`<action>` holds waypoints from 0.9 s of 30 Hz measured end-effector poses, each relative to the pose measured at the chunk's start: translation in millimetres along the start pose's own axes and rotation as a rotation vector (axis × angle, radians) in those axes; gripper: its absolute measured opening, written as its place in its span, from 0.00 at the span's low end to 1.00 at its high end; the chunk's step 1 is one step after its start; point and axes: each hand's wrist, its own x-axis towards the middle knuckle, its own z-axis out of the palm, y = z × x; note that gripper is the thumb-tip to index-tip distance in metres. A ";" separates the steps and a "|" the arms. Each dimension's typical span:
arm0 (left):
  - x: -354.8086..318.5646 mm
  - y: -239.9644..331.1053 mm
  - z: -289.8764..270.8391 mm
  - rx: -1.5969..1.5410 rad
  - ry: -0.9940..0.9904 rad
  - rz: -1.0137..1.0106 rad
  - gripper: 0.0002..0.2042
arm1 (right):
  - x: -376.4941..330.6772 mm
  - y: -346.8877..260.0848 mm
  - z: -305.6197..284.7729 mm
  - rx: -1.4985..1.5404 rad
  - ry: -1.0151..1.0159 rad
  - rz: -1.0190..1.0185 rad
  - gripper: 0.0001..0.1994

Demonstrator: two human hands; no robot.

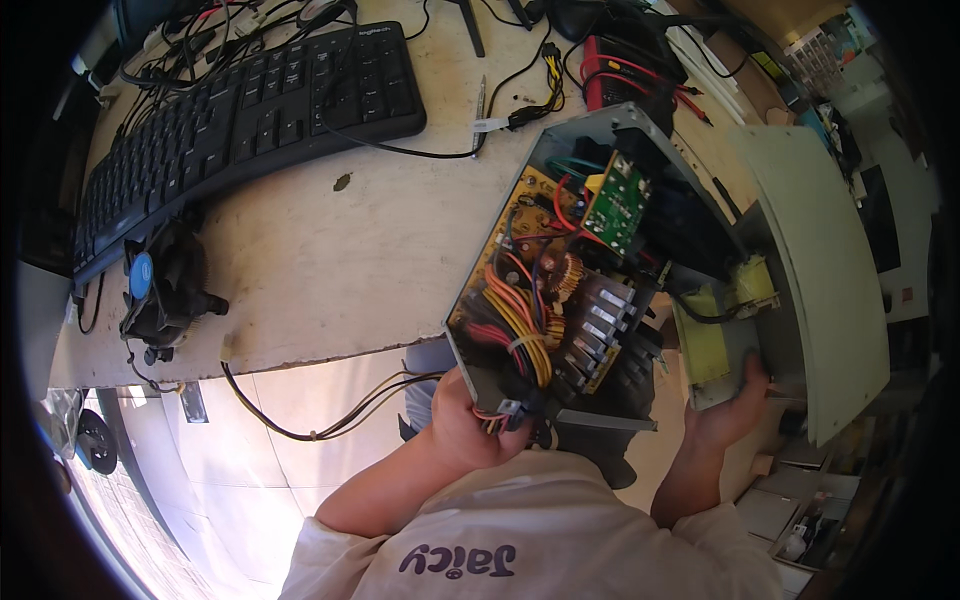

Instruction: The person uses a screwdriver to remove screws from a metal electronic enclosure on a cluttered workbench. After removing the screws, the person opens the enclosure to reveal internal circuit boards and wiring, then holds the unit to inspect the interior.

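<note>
both hands [470,420] on open power supply [590,270]

A white short-sleeved shirt [520,545] is worn, with purple lettering printed across the chest. The sleeves end above the elbows. The left hand [462,425] and right hand [730,410] are left bare, without gloves.

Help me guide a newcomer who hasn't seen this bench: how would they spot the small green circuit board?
Start at the open metal power supply case held at the table's near edge by the left hand. Look to its far end, past the yellow wire bundle and finned heatsinks. The green circuit board stands on edge there, the only bright green board.
</note>
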 end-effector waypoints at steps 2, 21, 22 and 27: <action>-1.4 1.3 2.2 0.061 0.068 0.020 0.09 | 3.2 -3.7 9.0 -0.076 -0.029 -0.056 0.21; 31.6 42.3 -3.4 0.003 0.194 -0.276 0.19 | 57.4 -50.1 87.0 -0.130 -0.482 -0.053 0.32; 30.1 48.2 -2.2 -0.014 0.200 -0.263 0.21 | 53.3 -55.4 83.7 -0.098 -0.503 -0.034 0.34; 19.0 44.2 -6.0 0.346 0.213 -0.013 0.27 | 46.0 -26.8 65.2 -0.090 -0.420 -0.075 0.34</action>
